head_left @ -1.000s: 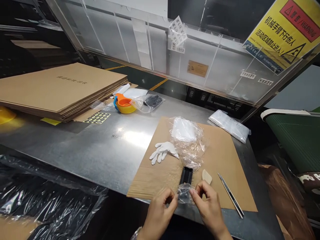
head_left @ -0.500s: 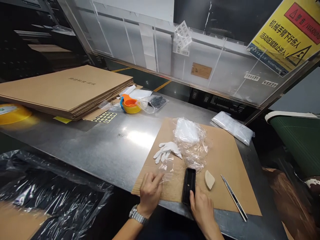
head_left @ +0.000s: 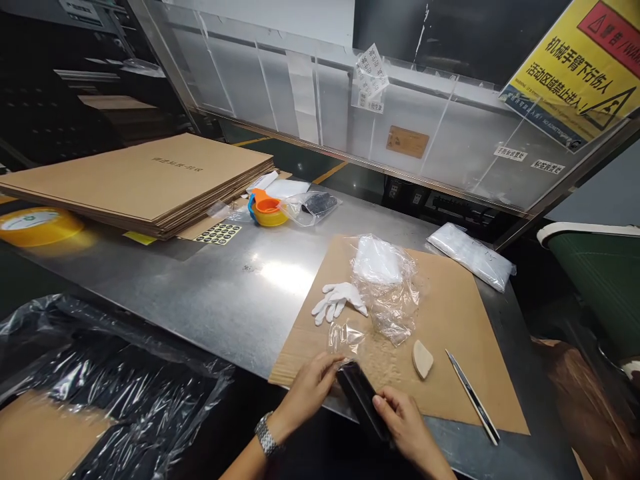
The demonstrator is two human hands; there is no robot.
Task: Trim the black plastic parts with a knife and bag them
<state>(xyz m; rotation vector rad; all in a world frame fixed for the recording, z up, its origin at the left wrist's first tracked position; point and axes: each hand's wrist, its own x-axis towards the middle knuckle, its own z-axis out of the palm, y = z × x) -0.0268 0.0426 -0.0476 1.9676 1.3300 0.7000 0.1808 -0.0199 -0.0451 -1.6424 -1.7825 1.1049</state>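
Note:
My right hand point(head_left: 405, 417) grips a narrow black tray-like case point(head_left: 363, 400) by its right side, thumb on top. The case is tilted and raised at the cardboard's near edge. My left hand point(head_left: 313, 387), with a metal watch on the wrist, has its fingers closed by the far end of the case. They pinch the near edge of a small clear plastic bag point(head_left: 347, 337); the exact grip is partly hidden. A white glove point(head_left: 340, 301) lies just beyond the bag. Right of the case are a beige wedge-shaped piece point(head_left: 423, 360) and a utility knife point(head_left: 473, 397).
Clear bags with white contents point(head_left: 380, 267) rest on the cardboard sheet point(head_left: 450, 320). A wrapped packet point(head_left: 473, 257) lies at the back right. Tape rolls point(head_left: 270, 212) and stacked cardboard point(head_left: 145, 177) occupy the left side. A black plastic-lined box point(head_left: 120, 360) stands below the table edge.
The black case has been lifted from the cardboard and tilted, its far end swung left towards my left hand. My left hand has shifted slightly right and meets the end of the case.

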